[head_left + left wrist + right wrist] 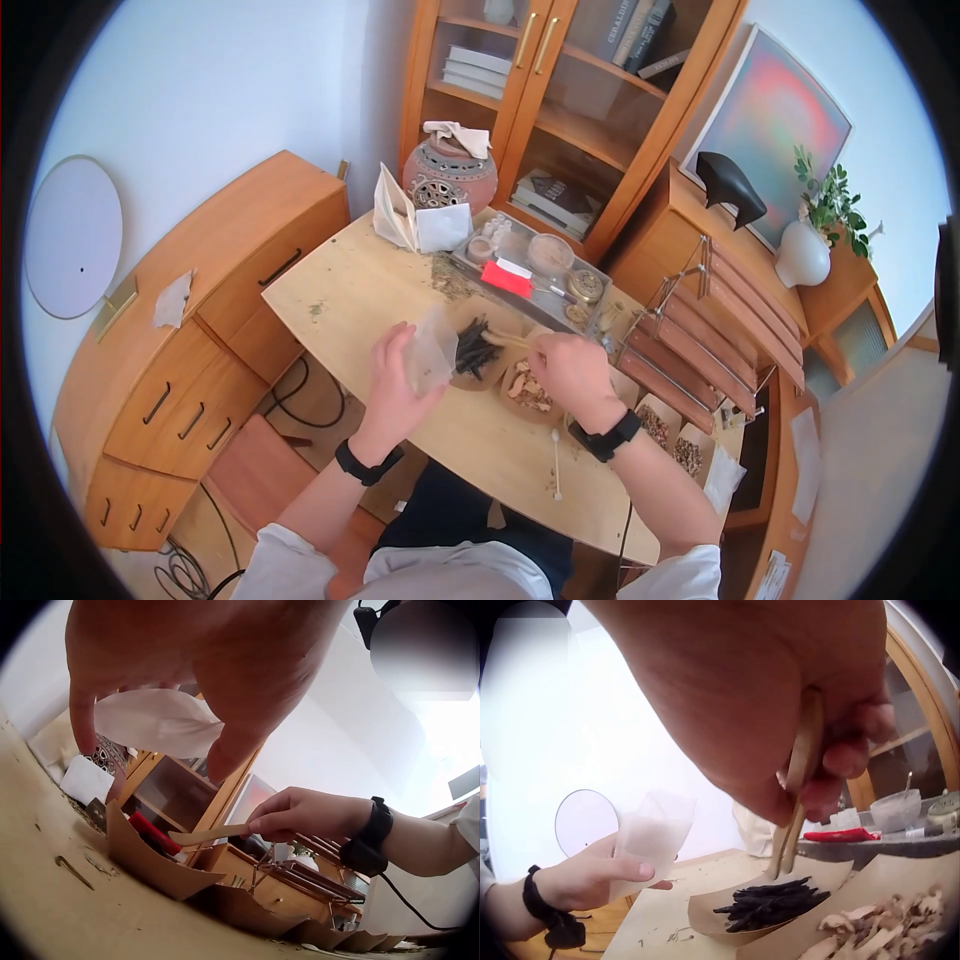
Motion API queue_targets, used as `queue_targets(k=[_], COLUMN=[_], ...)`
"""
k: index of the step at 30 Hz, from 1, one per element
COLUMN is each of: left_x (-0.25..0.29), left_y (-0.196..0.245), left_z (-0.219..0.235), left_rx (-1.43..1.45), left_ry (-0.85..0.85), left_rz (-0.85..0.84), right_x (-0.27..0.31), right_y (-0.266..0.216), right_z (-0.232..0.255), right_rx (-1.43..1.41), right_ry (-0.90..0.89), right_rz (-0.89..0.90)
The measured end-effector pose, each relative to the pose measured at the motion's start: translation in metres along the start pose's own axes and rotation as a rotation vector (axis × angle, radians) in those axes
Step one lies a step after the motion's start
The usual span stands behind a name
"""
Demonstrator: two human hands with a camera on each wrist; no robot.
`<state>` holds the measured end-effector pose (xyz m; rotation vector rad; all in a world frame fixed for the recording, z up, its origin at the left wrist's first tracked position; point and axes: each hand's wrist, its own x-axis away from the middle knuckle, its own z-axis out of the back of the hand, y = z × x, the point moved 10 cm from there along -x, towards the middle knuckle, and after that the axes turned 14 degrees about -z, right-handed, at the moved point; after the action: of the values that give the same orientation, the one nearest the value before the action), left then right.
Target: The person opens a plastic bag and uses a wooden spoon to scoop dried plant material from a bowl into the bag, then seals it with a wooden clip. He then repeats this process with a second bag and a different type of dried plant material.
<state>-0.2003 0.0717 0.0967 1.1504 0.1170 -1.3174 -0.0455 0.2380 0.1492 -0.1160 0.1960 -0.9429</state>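
Observation:
My left hand (392,385) holds a translucent white pouch (432,352) between thumb and fingers, above the table's near left part. In the right wrist view the pouch's (656,832) mouth points upward. My right hand (575,372) grips wooden tongs (804,761), whose tips point down over a brown paper tray (703,909). Thin dark dried sticks (772,904) lie heaped in that tray. In the right wrist view the tong tips stand close above the heap, with nothing visible between them. Beside it another paper tray holds pale dried slices (885,926).
Behind stands a grey tray (540,290) with small jars, a bowl and a red item (507,280). More paper trays with dried pieces (688,455) line the right side. A white spoon (557,465) lies near the front edge. A tiered wooden rack (690,340) stands right.

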Motion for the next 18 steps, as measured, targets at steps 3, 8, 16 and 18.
queue_targets(k=[3,8,16,18], left_x=[0.001,0.003,0.0,-0.001], left_y=[-0.003,-0.002,0.001,0.001], left_z=[0.007,0.009,0.005,0.006], left_rx=[-0.001,0.015,0.004,0.0], left_ry=[0.004,-0.001,-0.022,-0.022], left_rz=[0.001,-0.006,-0.024,-0.026], right_x=[-0.013,-0.023,-0.025,-0.024], right_y=[0.014,0.016,0.015,0.021], right_z=[-0.022,-0.045,-0.058,-0.056], right_rx=[-0.074,-0.125,-0.163,-0.249], right_ry=[-0.142,-0.313,-0.318,-0.352], right_rz=[-0.217,-0.32,-0.298,-0.344])
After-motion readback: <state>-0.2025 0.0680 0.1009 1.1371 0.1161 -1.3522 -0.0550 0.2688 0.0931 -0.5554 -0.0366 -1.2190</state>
